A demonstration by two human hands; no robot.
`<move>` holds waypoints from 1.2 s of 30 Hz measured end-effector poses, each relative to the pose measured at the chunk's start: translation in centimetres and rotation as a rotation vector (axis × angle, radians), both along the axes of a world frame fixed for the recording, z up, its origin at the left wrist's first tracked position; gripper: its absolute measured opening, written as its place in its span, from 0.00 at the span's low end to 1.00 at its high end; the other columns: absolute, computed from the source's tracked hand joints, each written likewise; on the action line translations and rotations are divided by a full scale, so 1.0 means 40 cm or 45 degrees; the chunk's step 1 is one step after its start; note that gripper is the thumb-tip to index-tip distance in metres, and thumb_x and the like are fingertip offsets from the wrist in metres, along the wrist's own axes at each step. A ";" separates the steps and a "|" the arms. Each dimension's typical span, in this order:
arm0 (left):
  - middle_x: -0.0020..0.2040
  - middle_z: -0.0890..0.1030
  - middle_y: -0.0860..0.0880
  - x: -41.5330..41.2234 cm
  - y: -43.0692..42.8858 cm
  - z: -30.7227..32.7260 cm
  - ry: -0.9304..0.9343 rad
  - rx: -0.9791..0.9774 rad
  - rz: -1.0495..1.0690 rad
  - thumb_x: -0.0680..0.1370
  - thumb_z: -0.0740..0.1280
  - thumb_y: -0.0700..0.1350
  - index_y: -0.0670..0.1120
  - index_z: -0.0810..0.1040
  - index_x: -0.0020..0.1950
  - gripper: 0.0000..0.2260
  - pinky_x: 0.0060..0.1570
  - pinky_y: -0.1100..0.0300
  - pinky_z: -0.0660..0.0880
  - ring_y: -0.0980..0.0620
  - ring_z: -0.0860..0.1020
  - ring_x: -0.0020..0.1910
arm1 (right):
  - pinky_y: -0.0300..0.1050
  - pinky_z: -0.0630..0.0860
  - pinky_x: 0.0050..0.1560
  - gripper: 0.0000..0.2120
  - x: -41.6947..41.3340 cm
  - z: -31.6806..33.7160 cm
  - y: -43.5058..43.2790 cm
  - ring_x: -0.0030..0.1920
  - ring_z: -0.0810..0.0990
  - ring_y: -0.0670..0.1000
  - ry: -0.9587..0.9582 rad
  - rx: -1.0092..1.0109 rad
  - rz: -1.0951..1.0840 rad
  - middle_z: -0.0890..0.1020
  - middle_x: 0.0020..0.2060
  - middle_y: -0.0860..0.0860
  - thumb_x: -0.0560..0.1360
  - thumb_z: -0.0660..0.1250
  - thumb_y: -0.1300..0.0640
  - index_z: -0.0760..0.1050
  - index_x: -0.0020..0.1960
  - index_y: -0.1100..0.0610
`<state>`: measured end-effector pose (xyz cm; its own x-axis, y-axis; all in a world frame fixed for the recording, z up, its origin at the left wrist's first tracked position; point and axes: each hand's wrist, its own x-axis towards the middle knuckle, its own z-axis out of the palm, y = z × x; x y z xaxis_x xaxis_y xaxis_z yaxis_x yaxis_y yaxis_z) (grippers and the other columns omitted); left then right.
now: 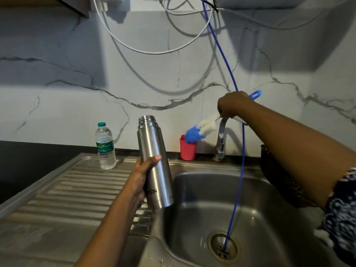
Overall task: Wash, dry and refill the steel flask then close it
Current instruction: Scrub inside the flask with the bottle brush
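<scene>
Steel flask (154, 162), uncapped, held nearly upright with its mouth tipped slightly left, above the left edge of the sink (256, 207). The left hand (143, 175) is wrapped around the flask's lower half; the thumb lies across the front and the other fingers are hidden behind the body, which also covers the start of the printed lettering. The right hand (232, 105) is closed around the handle of a bottle brush (200, 131), raised in front of the marble wall; only the blue loop end of the handle shows past the hand, and the white-and-blue bristle head slants down to the left, its tip overlapping the rim of a pink cup (187, 149) so that contact cannot be judged. The tap (221, 139) rises behind the sink, its spout partly covered by the right hand. A blue hose (236, 170) hangs from above into the drain (223, 246). A plastic water bottle (105, 146) stands on the ribbed draining board (77, 189). A dark basket (277, 174) at right is largely hidden by the forearm.
</scene>
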<state>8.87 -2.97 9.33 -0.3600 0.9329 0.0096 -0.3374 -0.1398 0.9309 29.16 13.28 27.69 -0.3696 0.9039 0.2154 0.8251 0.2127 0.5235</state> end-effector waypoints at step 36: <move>0.39 0.83 0.42 0.051 0.038 -0.084 -0.145 -0.145 -0.219 0.68 0.74 0.52 0.42 0.78 0.53 0.20 0.37 0.54 0.78 0.45 0.81 0.37 | 0.49 0.66 0.51 0.11 0.236 -0.148 -0.170 0.43 0.76 0.55 0.809 0.287 0.006 0.81 0.45 0.53 0.80 0.59 0.49 0.78 0.56 0.48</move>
<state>10.90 -1.44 5.98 -0.1883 0.9734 -0.1305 -0.4510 0.0323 0.8919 38.60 6.46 21.79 -0.1121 0.8099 0.5758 0.9868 0.1591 -0.0316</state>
